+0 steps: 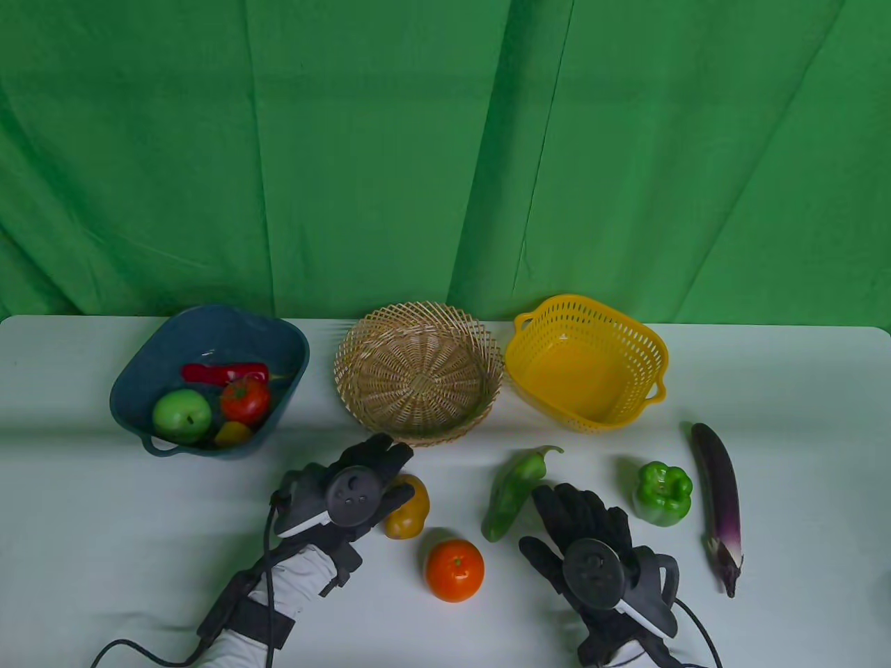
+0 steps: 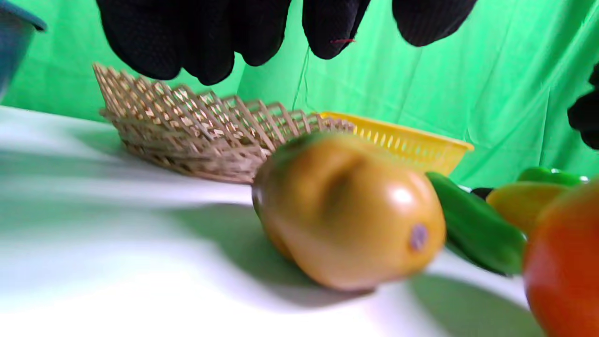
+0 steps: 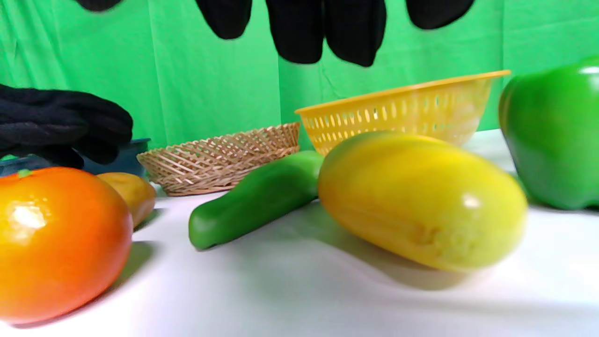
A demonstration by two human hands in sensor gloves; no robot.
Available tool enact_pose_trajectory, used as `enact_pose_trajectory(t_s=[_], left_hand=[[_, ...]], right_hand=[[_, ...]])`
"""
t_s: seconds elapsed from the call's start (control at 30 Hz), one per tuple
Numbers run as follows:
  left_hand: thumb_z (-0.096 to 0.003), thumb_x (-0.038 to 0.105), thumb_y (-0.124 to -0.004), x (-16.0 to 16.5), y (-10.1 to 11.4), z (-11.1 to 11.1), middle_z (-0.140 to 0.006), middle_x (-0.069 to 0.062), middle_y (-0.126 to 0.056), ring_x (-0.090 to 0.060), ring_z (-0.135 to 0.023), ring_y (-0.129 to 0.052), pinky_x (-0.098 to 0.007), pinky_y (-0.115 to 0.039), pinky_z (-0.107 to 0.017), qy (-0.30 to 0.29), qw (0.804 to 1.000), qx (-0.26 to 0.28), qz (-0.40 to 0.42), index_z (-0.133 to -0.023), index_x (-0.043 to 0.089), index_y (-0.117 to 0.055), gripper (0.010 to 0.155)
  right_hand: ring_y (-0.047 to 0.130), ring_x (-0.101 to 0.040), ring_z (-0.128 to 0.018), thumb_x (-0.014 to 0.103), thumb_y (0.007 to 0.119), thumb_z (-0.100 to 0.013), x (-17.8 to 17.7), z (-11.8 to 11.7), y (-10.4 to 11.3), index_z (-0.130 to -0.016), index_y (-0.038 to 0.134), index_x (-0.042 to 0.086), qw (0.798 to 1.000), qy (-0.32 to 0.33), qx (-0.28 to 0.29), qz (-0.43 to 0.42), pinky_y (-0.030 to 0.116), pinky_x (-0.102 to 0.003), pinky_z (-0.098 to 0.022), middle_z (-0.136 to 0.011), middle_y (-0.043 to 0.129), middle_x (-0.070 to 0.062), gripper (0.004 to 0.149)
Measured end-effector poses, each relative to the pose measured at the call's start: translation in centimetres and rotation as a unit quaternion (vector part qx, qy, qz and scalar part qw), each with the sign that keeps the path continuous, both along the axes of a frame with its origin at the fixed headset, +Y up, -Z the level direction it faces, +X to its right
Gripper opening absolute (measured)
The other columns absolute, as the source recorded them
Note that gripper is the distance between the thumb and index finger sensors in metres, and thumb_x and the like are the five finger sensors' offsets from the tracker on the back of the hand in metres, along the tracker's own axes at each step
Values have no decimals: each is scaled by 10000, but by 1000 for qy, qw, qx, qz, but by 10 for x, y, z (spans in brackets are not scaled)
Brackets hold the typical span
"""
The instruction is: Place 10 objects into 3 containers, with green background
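I see three containers in a row at the table's (image 1: 83,501) twelve o'clock: bowl (image 1: 132,379), wicker basket (image 1: 418,372), slotted basket (image 1: 588,358). At six o'clock of the wicker basket lie a pear (image 1: 411,511) and an orange (image 1: 454,570); a long pepper (image 1: 511,490), bell pepper (image 1: 663,492) and eggplant (image 1: 717,497) run toward three o'clock.

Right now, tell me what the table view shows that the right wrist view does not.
Only the table view shows the eggplant lying at the right and what the blue basket holds: a green apple, a tomato and a red chili. Only the right wrist view shows a yellow fruit under the right hand. Both show the wicker basket, yellow basket, orange, long green pepper and green bell pepper.
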State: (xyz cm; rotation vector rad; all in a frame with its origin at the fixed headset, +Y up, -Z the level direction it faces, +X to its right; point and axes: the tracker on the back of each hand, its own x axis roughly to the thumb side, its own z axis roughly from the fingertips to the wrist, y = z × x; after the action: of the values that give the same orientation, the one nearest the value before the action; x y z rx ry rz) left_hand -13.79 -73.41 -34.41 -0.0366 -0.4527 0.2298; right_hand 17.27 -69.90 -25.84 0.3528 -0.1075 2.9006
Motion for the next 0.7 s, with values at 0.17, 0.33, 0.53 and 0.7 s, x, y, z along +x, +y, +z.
enact_pose_trajectory(t_s=[0.17, 0.33, 0.53, 0.7], left_hand=[[-576, 617, -568, 13, -18, 1, -1198, -240, -528, -501, -1032, -689, -610, -684, -654, -11, 999, -41, -16, -1181, 286, -473, 696], [-572, 644, -555, 21, -30, 3, -1211, -270, -464, -524, -1031, -675, -613, -687, -648, -13, 997, -58, -40, -1195, 285, -428, 731], [-563, 660, -573, 27, -41, 2, -1209, -292, -388, -514, -1030, -671, -590, -703, -645, -17, 995, -72, -73, -1200, 281, -320, 783], [-551, 651, -619, 31, -39, -1, -1188, -304, -440, -500, -990, -723, -520, -759, -616, -16, 994, -71, -78, -1193, 261, -349, 798]], right_hand=[[531, -482, -1086, 647, 526, -563, 0, 0, 0, -1172, 410, 289, 1000, 0, 0, 0, 404, -716, -771, -1229, 519, -162, 716], [532, -481, -1085, 648, 525, -563, 0, 0, 0, -1172, 411, 286, 1000, 0, -1, 0, 404, -716, -771, -1229, 521, -160, 718], [534, -482, -1085, 647, 526, -563, 0, 0, 0, -1172, 411, 288, 1000, -1, -1, -1, 404, -716, -771, -1229, 518, -160, 716], [533, -481, -1085, 648, 525, -562, 1, -1, -1, -1171, 411, 288, 1000, -2, -1, -1, 405, -716, -771, -1229, 519, -159, 717]])
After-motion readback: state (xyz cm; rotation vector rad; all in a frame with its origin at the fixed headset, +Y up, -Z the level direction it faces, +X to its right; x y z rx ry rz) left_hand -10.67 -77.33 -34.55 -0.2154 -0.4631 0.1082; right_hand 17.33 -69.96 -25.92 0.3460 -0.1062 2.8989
